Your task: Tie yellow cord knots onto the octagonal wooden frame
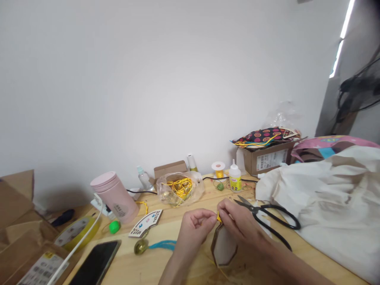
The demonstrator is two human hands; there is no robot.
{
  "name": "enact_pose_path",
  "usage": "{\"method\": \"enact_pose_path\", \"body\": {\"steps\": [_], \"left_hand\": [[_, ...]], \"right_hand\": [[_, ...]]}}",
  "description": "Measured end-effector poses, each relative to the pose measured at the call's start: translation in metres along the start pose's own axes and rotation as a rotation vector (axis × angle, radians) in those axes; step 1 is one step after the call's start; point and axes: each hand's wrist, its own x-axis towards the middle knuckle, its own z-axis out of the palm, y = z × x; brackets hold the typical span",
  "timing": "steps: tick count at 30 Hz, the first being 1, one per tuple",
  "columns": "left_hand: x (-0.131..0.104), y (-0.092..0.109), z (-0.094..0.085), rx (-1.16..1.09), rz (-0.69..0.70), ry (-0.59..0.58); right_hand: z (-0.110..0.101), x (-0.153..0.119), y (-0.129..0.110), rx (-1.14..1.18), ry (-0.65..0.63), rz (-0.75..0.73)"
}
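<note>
Left hand (197,227) and right hand (242,225), fingertips in a narrow pinch on yellow cord (219,217); panel (225,246) at six o'clock below it. An uneven pull could slip the cord and tilt the panel; rightward drift could bring knuckles against open scissors (254,209) at three o'clock.

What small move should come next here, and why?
Probably a gentle pull to snug the thin yellow cord: the left hand and right hand pinch close together at it, just above the dark-rimmed, pale octagonal panel, while the black-handled metal scissors lie aside.
</note>
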Motion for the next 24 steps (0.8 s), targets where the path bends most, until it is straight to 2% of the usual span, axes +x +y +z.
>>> {"method": "enact_pose_path", "body": {"steps": [6, 15, 24], "left_hand": [[0.0013, 0.0026, 0.0006, -0.025, -0.013, 0.072], [0.0019, 0.0017, -0.0027, -0.069, -0.008, 0.071], [0.0033, -0.0041, -0.0044, 0.061, 0.086, 0.088]], "right_hand": [[-0.0028, -0.0009, 0.0001, 0.005, -0.005, -0.035], [-0.0026, -0.0013, 0.0036, 0.002, 0.026, 0.044], [-0.0041, 0.0018, 0.0054, 0.05, 0.063, -0.018]]}}
